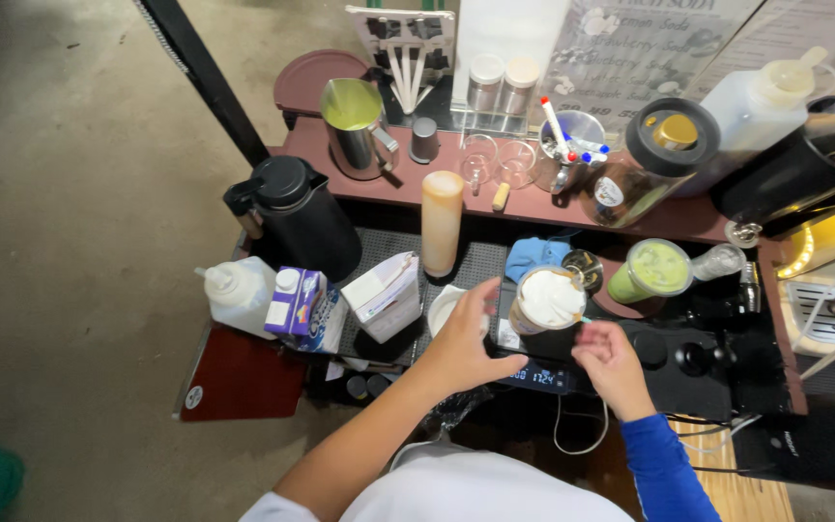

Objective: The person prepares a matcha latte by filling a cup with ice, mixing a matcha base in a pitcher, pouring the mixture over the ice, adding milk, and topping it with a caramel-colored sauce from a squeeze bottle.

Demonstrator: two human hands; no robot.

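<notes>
A clear cup topped with white cream (547,300) stands on a black digital scale (540,375). My left hand (466,338) is spread open just left of the cup, fingers near its side. My right hand (611,360) hovers at the cup's right, pinching a thin stick or spoon handle that reaches to the cream. A green drink in a lidded cup (651,271) stands to the right of the cream cup.
A black thermos jug (297,213), a white squeeze bottle (234,292) and two cartons (306,307) stand at the left. A steel pitcher of green liquid (355,124), a tall orange-white cup (442,220), glasses and jars line the brown shelf (408,184). A blue cloth (532,256) lies behind.
</notes>
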